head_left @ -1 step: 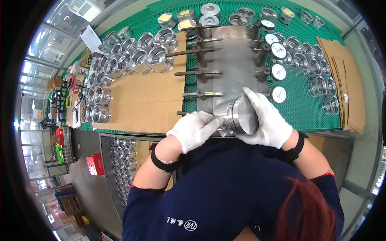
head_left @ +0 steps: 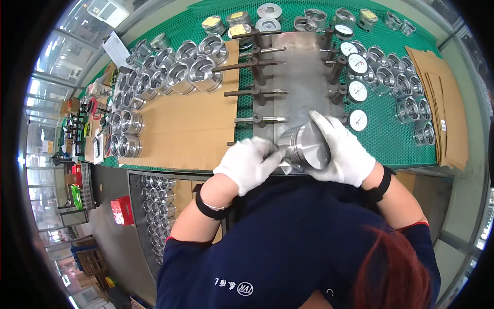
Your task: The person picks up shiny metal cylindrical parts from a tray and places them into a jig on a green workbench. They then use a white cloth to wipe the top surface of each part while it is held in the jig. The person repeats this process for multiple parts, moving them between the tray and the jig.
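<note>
A shiny metal piston (head_left: 307, 147) lies tilted on its side at the front end of the steel plate (head_left: 301, 95). My right hand (head_left: 343, 153), white-gloved, is wrapped round its flat crown end, fingers over the far side and thumb below. At the piston's open end is my left hand (head_left: 246, 166), also gloved, with curled fingers and the thumb tip by the piston's edge. Its fingertips are slightly blurred; whatever they pinch, if anything, is hidden. Dark fixture posts with metal bars (head_left: 260, 120) line the plate, with dial gauges (head_left: 358, 120) along its right side.
Several pistons (head_left: 200, 74) stand on a cardboard sheet (head_left: 180, 131) at left; more (head_left: 385, 77) stand on the green mat (head_left: 383, 144) at right. Folded cardboard (head_left: 446, 113) lies at the far right. Below the bench, a rack of pistons (head_left: 158, 206) and a red box (head_left: 122, 210) show.
The piston has turned and shifted slightly right in my right hand. My left fingers have lifted a little and moved up along its open end.
</note>
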### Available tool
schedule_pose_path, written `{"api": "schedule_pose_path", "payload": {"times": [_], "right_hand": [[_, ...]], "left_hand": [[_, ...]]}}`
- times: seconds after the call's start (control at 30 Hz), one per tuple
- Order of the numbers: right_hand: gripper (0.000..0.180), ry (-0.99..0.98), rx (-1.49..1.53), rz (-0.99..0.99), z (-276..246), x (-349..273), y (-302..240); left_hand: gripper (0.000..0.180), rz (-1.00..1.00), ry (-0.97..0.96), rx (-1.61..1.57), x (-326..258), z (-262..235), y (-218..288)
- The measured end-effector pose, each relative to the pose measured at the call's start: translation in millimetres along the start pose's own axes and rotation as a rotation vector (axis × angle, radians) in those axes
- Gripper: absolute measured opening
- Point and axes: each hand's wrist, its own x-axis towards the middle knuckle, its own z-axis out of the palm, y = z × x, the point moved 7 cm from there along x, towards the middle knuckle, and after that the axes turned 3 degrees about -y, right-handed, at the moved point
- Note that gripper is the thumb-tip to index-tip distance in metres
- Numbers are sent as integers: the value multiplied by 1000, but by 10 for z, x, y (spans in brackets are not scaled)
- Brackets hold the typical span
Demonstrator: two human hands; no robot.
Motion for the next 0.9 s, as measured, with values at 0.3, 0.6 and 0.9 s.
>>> {"api": "schedule_pose_path", "payload": {"times": [0.3, 0.6, 0.9], "right_hand": [[95, 85, -18, -104, 43, 6, 176], [90, -64, 1100, 703, 645, -494, 610], [92, -109, 1027, 703, 667, -455, 729]], "left_hand": [[100, 472, 561, 369, 364, 188, 322], [106, 547, 614, 105, 691, 175, 282], [99, 571, 631, 71, 762, 109, 312]]}}
